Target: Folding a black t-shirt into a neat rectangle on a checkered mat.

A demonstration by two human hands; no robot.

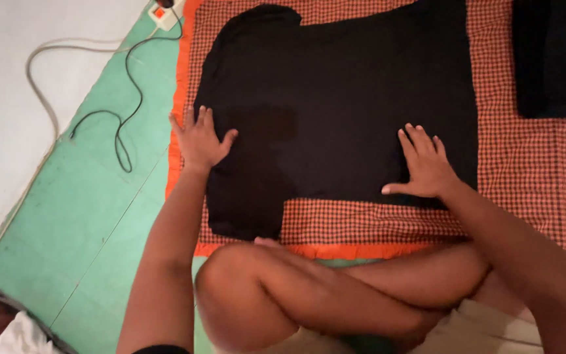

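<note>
A person is sitting cross-legged on a green floor, looking down at an orange-and-black checked cloth that is lying spread out flat ahead of the knees. A large black garment is lying flat on the middle of that cloth, with one sleeve pointing toward the near left. A second dark folded item is resting at the far right, apart from the garment. The left hand is pressing palm-down on the garment's left edge, its grip spread wide and pinching nothing. The right hand is lying flat on the garment's near right part, fingers spread too. A black cable is curling across the floor at the far left.
</note>
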